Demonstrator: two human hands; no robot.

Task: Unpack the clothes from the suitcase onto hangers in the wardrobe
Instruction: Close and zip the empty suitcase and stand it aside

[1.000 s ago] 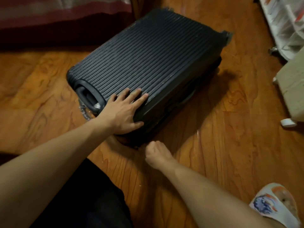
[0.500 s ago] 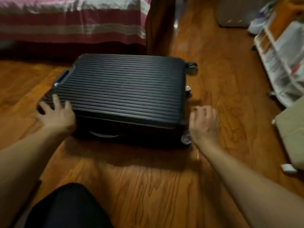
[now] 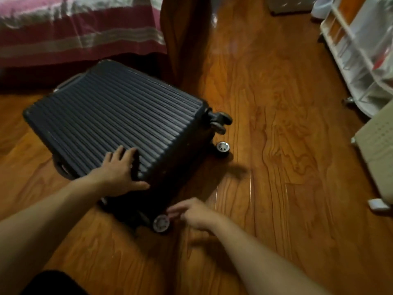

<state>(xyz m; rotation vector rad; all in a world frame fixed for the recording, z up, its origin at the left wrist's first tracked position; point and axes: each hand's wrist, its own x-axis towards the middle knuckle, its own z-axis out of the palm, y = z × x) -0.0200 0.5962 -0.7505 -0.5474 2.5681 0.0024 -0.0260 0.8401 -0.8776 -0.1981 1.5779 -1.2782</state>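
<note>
While the suitcase [image 3: 114,120] lies flat and closed on the wooden floor [image 3: 276,145], both hands work at its near edge, which suggests it is being steadied or turned so the opening side can be reached. Nearest the camera, the right hand [image 3: 196,213] hovers just beside the suitcase's near corner wheel [image 3: 161,223], its fingers loosely extended toward that corner and holding nothing; motion blur hides whether the fingertips touch the wheel. Just beyond, the left hand [image 3: 119,171] presses flat on the ribbed lid at the suitcase's near edge, fingers spread over the ribs and thumb down over the side, a placement that would pin the shell while the other hand works the corner. No clothes are visible, so by my judgement the unpacking has not yet begun. On the suitcase's right end, two more wheels [image 3: 221,135] stick out sideways, confirming it lies on its back or front. Behind the suitcase stands a bed with a striped pink cover [image 3: 80,35], and far to the suitcase's right a white shelf unit [image 3: 361,60]; no wardrobe shows
</note>
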